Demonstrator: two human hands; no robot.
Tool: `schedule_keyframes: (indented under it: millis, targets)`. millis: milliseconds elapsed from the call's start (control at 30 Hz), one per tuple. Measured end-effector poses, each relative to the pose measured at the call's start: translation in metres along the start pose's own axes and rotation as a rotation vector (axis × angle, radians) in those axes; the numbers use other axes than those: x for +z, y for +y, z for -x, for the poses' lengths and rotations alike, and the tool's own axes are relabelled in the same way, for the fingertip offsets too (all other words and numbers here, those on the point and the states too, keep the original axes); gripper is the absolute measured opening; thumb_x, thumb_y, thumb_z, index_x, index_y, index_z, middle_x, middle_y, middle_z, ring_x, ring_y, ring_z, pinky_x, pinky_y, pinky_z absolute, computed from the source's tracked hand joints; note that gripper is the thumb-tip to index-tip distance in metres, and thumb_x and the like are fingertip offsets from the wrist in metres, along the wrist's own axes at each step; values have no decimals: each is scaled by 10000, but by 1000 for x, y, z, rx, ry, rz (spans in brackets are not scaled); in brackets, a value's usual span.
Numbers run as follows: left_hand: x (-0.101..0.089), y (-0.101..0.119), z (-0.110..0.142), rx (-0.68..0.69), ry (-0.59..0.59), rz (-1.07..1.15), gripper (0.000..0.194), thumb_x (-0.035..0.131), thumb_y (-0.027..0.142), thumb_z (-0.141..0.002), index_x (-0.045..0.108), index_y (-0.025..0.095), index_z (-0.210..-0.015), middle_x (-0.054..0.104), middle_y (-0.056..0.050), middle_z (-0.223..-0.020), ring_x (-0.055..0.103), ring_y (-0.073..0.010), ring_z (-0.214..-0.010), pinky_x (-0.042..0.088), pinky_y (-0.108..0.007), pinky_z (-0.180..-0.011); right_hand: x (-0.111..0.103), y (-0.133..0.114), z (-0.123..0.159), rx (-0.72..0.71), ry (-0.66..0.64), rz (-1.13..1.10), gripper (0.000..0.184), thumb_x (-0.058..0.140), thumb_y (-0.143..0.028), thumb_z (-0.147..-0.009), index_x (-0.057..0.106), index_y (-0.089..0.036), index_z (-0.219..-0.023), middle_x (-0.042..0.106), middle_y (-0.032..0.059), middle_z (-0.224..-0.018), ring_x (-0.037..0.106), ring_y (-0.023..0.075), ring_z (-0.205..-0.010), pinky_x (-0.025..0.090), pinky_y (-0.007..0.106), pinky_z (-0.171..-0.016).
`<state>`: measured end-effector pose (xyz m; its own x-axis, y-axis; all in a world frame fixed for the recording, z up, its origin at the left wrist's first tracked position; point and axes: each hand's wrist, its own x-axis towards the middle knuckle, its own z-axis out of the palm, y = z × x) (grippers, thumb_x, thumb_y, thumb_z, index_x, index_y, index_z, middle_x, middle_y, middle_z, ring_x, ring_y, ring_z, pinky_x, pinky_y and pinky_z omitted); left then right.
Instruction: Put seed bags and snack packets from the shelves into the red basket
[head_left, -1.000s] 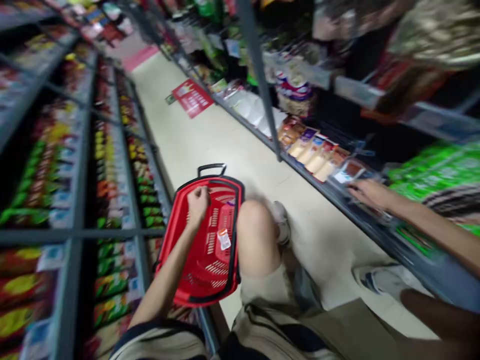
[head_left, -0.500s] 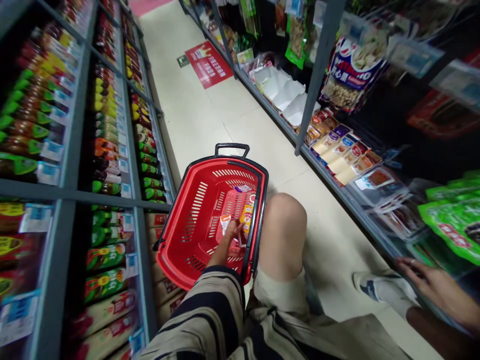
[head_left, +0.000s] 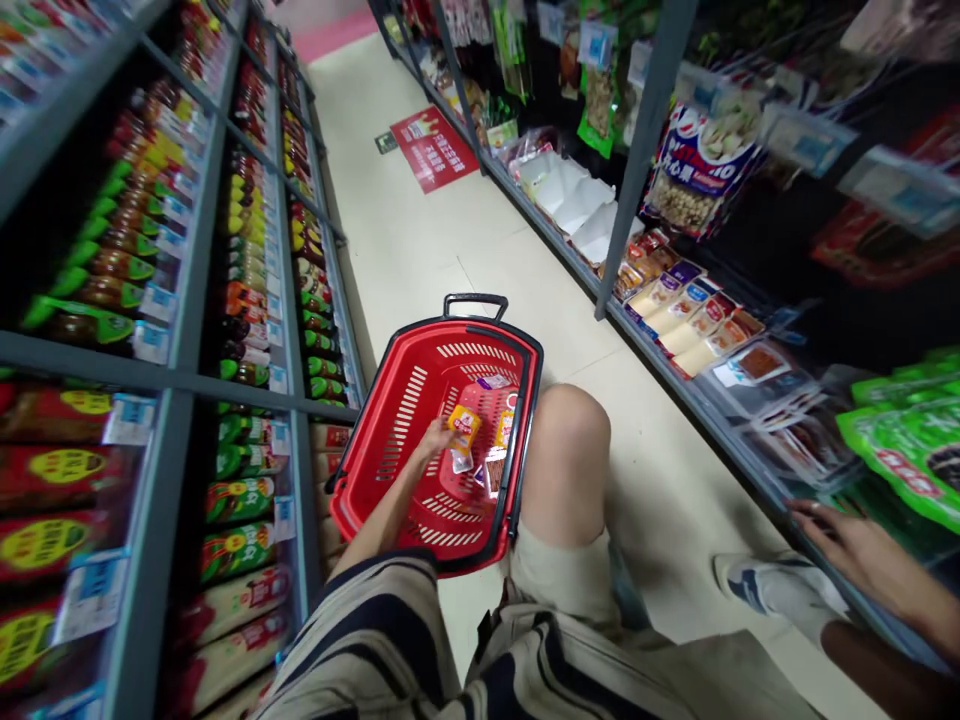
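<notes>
A red shopping basket (head_left: 390,440) stands on the aisle floor by my raised knee (head_left: 570,440). My left hand (head_left: 435,440) reaches into it and holds a small yellow-orange snack packet (head_left: 463,428) above several other small packets (head_left: 491,468) on the basket floor. My right hand (head_left: 844,540) rests flat, fingers spread, on the edge of the low right-hand shelf (head_left: 720,420), next to green bags (head_left: 911,445). It holds nothing.
Shelves of bottles with green caps (head_left: 240,330) line the left side close to the basket. The right shelving carries snack packs (head_left: 690,310) and a grey upright post (head_left: 637,150). My shoe (head_left: 772,590) is on the pale floor. A red floor sticker (head_left: 435,148) lies farther down the aisle.
My left hand went from the basket rim down into the basket and now lifts a yellow-orange packet. My right hand left the shelf packs and settled lower on the shelf edge.
</notes>
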<state>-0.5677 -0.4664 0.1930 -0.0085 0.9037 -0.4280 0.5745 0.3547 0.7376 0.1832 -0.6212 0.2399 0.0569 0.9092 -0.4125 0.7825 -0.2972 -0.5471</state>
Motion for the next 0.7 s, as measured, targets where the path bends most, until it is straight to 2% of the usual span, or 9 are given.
schedule_keyframes:
  millis: [67, 133, 233, 300, 367, 433, 500, 600, 700]
  targets:
    - [-36, 29, 17, 30, 24, 62, 650, 833, 808, -807, 713, 172, -855, 798, -111, -815, 775, -271, -822, 682, -477, -838, 2, -29, -5, -54, 31, -72, 356, 690, -705, -878, 816, -476, -1120, 803, 185, -1328, 780, 371, -1233, 505, 586, -1154]
    - [-57, 82, 37, 190, 16, 127, 644, 833, 808, -822, 827, 182, -970, 847, -158, -1191, 788, -348, -1160, 621, -592, -1125, 2, -73, -6, -88, 28, -202, 377, 686, -696, -960, 818, -468, -1231, 783, 191, -1377, 774, 368, -1243, 518, 584, -1160]
    - [-40, 193, 59, 610, -110, 171, 304, 874, 571, -949, 934, 283, -1027, 620, -112, -1670, 536, -384, -1601, 413, -650, -1366, -6, -153, 0, -122, -65, -539, 458, 652, -702, -1059, 811, -367, -1327, 785, 216, -1349, 798, 353, -1171, 582, 564, -1141]
    - [6, 272, 63, 841, -186, 186, 144, 871, 413, -982, 934, 363, -1102, 458, -30, -1801, 448, -366, -1673, 397, -638, -1386, -17, -199, 6, -264, -114, -745, 555, 611, -722, -1094, 780, -275, -1377, 792, 186, -1348, 811, 327, -1114, 620, 559, -1112]
    - [70, 340, 60, 1099, -285, 153, 148, 835, 378, -1013, 925, 392, -1130, 390, 3, -1839, 406, -358, -1698, 372, -640, -1398, -31, -225, 9, -388, -105, -930, 644, 622, -755, -1083, 725, -249, -1468, 779, 164, -1391, 811, 301, -1101, 668, 500, -1021]
    - [140, 393, 50, 1303, -400, 103, 179, 759, 382, -1067, 927, 376, -1129, 381, -8, -1847, 383, -352, -1710, 341, -646, -1404, -45, -227, 8, -446, 3, -1049, 651, 773, -729, -1002, 738, -237, -1428, 799, 136, -1344, 808, 286, -1098, 682, 440, -973]
    - [206, 432, 37, 1393, -486, 81, 268, 690, 379, -1105, 891, 340, -1276, 388, -62, -1846, 377, -343, -1716, 335, -638, -1400, -56, -211, 3, -409, 191, -1130, 654, 884, -705, -900, 773, -227, -1333, 831, 108, -1224, 809, 283, -1053, 689, 429, -954]
    - [277, 464, 21, 1276, -415, 191, 456, 678, 425, -1098, 742, 239, -1509, 543, -188, -1723, 569, -324, -1577, 488, -561, -1302, -69, -175, -3, -283, 490, -1187, 703, 933, -736, -795, 791, -220, -1251, 842, 92, -1116, 808, 293, -1022, 695, 463, -973]
    - [312, 469, 22, 968, -305, 367, 397, 688, 510, -1081, 758, 180, -1290, 779, -166, -1314, 773, -250, -1154, 636, -406, -1031, -75, -149, -7, -228, 646, -1198, 726, 956, -741, -749, 791, -215, -1220, 838, 103, -1174, 803, 298, -1082, 675, 474, -1054]
